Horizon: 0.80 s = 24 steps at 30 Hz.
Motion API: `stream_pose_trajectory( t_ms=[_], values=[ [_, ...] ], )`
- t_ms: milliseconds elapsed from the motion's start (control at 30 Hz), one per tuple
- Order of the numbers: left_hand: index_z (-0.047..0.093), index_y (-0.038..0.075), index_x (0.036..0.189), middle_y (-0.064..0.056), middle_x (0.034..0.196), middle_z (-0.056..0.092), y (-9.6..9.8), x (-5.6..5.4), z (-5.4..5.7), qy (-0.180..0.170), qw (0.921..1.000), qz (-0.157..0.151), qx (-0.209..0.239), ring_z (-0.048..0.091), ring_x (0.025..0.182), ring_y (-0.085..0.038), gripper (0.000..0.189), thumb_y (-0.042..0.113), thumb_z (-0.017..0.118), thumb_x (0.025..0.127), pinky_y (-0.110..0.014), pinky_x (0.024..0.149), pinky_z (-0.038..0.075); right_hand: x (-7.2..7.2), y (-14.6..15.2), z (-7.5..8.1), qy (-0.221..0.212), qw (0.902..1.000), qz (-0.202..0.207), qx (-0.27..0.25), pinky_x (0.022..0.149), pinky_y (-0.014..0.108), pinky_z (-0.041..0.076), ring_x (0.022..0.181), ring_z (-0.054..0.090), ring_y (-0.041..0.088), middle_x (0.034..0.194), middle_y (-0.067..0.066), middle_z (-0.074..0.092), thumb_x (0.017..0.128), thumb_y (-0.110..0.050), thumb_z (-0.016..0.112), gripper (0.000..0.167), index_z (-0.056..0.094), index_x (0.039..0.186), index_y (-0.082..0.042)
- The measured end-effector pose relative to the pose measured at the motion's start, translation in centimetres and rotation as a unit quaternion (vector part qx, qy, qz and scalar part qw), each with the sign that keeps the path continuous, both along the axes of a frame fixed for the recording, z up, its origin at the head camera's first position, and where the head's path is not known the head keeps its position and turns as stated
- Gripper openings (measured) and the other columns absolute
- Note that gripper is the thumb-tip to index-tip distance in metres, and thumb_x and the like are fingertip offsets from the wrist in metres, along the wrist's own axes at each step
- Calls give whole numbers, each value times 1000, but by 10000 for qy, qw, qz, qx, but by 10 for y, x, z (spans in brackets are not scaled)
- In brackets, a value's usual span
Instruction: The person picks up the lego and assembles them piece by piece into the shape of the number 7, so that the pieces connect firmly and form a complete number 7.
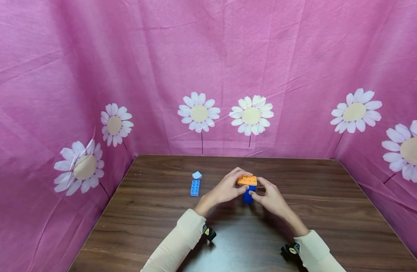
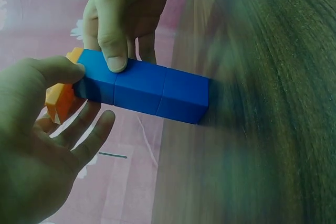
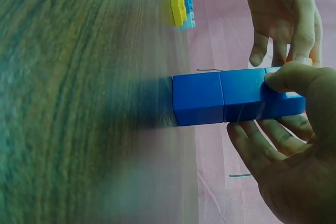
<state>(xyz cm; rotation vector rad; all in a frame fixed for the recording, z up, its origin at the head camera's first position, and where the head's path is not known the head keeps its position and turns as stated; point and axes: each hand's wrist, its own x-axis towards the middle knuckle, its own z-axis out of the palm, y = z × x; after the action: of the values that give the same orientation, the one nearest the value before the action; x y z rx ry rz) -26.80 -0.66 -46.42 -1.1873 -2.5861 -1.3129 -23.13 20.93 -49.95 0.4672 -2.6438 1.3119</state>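
Observation:
A tower of blue toy bricks (image 2: pixel 139 85) stands upright on the table, with visible seams between three stacked pieces. Across its top lies an orange studded brick (image 1: pixel 247 180), reaching out to the left beyond the blue. My left hand (image 1: pixel 229 187) pinches the orange brick, thumb at its lower edge near the topmost blue brick and fingers behind. From the other side, my right hand (image 1: pixel 271 195) grips the upper blue bricks, its thumb (image 3: pixel 294 80) on the near face and its fingers behind. In the right wrist view the orange brick is hidden.
Left of the tower a light blue studded brick (image 1: pixel 195 187) lies on the brown wooden table (image 1: pixel 154 219). Just beyond it is a smaller pale blue brick (image 1: pixel 196 175). The right wrist view also shows a yellow brick (image 3: pixel 178 10). Pink flowered cloth (image 1: pixel 208 56) surrounds the table.

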Motion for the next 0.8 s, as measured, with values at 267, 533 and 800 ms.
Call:
stream_pose_trajectory(
  t_ms=[267,533,800],
  values=[
    [61,10,145,-8,130,63,-2,0,-2,-129,9999,96,-35,57,105,-13,46,11,73,101,-20,92,48,-1,-2,-1,50,10000,18,51,100,56,58,122,68,42,131,23,70,94,-6,80,51,60,140,1],
    [54,8,152,-11,135,60,-10,1,-2,-425,9990,141,12,59,101,-16,55,10,73,100,-28,92,58,2,-1,4,-230,9996,-52,158,98,58,59,115,72,42,134,27,67,94,-10,81,56,55,143,-1],
    [54,10,152,-16,136,62,-29,2,6,-668,9969,212,363,64,119,-33,57,5,73,99,-48,95,61,10,7,13,277,9994,-212,21,84,34,63,94,72,22,116,14,68,90,-1,83,51,60,135,-3]
  ],
)
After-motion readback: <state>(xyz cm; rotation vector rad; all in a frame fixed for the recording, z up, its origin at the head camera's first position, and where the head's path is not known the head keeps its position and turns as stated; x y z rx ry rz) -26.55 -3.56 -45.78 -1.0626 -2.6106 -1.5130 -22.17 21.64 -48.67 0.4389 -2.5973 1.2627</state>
